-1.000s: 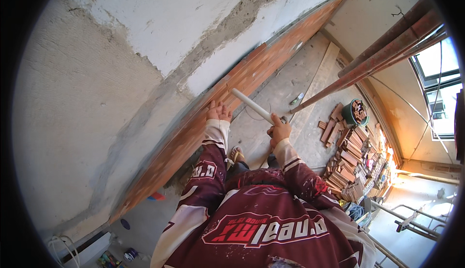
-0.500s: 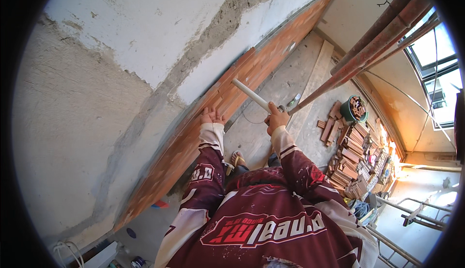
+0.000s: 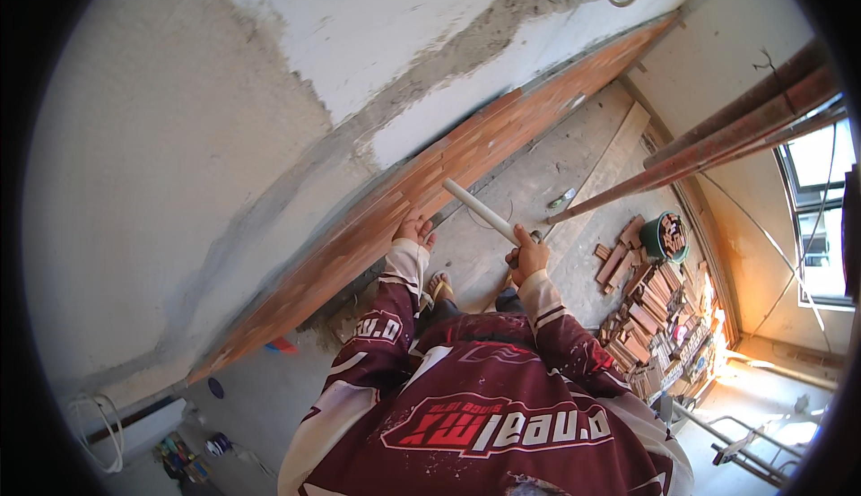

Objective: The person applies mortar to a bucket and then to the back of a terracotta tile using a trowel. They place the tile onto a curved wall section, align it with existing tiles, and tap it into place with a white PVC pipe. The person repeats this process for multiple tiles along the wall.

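Observation:
My right hand (image 3: pixel 531 254) is closed around the near end of a white tube (image 3: pixel 480 206) that points away to the far left. Something dark shows at the fist, too small to make out. My left hand (image 3: pixel 414 230) holds nothing that I can see; its fingers are apart and slightly curled, close to the wall's brick-coloured tile facing (image 3: pixel 466 142). Whether the fingertips touch the tiles, I cannot tell. That facing runs as a long slanting band along the foot of the wall, under bare grey and white plaster (image 3: pixel 269 128).
Reddish metal props (image 3: pixel 682 151) slant across the right. Loose brick tiles (image 3: pixel 647 312) lie piled there beside a green bucket (image 3: pixel 665 237) filled with pieces. A plank (image 3: pixel 619 142) lies on the floor. Metal framework (image 3: pixel 735 442) is at lower right, a cable loop (image 3: pixel 100 433) at lower left.
The whole view has shifted, with the wall and floor turned somewhat. My left hand has turned, its fingers now pointing more to the right; my right hand still grips the white tube.

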### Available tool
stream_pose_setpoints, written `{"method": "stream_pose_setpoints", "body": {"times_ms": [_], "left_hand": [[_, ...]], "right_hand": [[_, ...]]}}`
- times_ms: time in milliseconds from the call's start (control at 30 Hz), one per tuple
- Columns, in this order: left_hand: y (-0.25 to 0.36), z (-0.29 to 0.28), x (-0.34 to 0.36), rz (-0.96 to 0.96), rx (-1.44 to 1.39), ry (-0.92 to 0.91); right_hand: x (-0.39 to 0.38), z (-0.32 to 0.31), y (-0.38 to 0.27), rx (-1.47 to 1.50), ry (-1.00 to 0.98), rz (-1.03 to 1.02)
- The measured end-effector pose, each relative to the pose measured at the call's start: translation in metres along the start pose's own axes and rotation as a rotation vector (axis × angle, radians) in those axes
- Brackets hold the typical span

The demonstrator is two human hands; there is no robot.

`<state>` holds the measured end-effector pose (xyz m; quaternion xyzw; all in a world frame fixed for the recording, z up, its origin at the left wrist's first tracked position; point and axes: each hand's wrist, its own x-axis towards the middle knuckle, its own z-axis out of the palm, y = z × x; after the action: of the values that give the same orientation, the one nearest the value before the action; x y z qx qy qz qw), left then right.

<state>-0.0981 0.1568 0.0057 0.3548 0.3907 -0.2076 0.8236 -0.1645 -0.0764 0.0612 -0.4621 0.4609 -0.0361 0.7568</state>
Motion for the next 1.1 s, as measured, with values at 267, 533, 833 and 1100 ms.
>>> {"method": "stream_pose_setpoints", "body": {"times_ms": [267,533,833,1100], "left_hand": [[-0.001,-0.073,-0.001,0.026,-0.207,0.087],[0.037,-0.107,-0.007,0.229,-0.309,0.083],[0.048,-0.108,-0.003,0.202,-0.472,0.064],[0.042,-0.109,-0.002,0.257,-0.422,-0.043]], "right_hand": [[-0.024,0.013,0.017,-0.088,-0.107,0.041],[-0.038,0.034,0.029,-0.131,-0.142,0.09],[-0.039,0.051,0.031,-0.148,-0.158,0.067],[-0.036,0.05,0.034,-0.154,-0.192,0.054]]}}
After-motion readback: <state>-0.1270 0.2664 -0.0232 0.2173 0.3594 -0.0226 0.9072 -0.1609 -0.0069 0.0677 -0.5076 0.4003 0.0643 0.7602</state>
